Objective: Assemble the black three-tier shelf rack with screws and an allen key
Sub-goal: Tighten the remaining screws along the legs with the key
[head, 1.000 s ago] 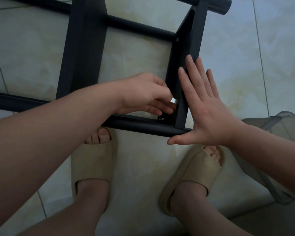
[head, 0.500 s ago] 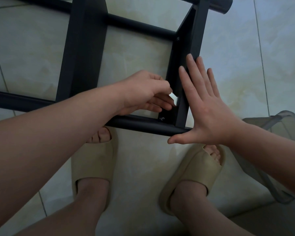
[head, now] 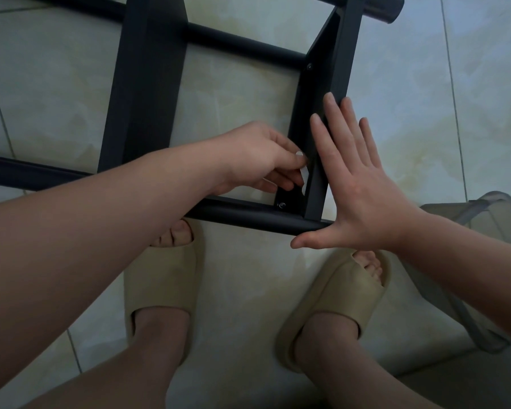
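While the open right hand (head: 357, 196) braces the rack's side panel (head: 331, 93) at centre frame, the left hand (head: 260, 157), pinching the allen key (head: 304, 174), has swung it upward above the corner screw (head: 281, 205): tightening continues.

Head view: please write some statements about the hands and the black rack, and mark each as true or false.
1. The right hand lies flat and open against the upright side bar of the black rack. True.
2. The left hand rests on the floor, away from the frame. False: its fingers are closed at the inner corner of the frame, beside the upright bar.
3. A screw head shows in the corner just above the lower tube. True.
4. The person is barefoot. False: both feet wear beige slides.
5. The rack stands on a wooden table. False: it stands on a pale tiled floor.
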Available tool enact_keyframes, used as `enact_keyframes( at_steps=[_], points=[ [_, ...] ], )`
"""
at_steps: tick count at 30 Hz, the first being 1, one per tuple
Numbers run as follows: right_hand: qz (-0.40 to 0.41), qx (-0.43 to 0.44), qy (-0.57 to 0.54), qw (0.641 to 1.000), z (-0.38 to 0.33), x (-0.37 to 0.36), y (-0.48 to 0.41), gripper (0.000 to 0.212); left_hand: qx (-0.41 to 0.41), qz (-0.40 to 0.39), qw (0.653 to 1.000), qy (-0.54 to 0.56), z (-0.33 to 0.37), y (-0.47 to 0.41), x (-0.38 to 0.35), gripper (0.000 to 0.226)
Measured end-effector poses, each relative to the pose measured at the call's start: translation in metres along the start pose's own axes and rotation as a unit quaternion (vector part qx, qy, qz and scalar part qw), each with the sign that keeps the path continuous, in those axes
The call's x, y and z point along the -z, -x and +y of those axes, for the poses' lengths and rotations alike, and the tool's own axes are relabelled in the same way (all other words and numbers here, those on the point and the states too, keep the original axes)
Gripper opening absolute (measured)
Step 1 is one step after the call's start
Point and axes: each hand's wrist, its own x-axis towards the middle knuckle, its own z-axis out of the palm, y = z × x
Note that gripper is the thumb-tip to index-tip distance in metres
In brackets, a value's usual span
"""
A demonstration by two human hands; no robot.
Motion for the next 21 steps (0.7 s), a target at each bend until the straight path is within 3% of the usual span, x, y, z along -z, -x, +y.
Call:
enact_keyframes(
  at_steps=[7, 21],
  points=[
    [-0.003, -0.001, -0.001, 1.000, -0.0002, 0.0006, 0.0003, 0.139, -0.019, -0.002, 0.997, -0.071, 0.0029, 0.0001, 0.0018, 0.006],
    [0.004, 0.005, 0.003, 1.000, 0.0022, -0.0028, 0.0006, 0.138, 0.014, -0.028, 0.996, -0.085, 0.0032, 0.0023, 0.0035, 0.006]
  ],
)
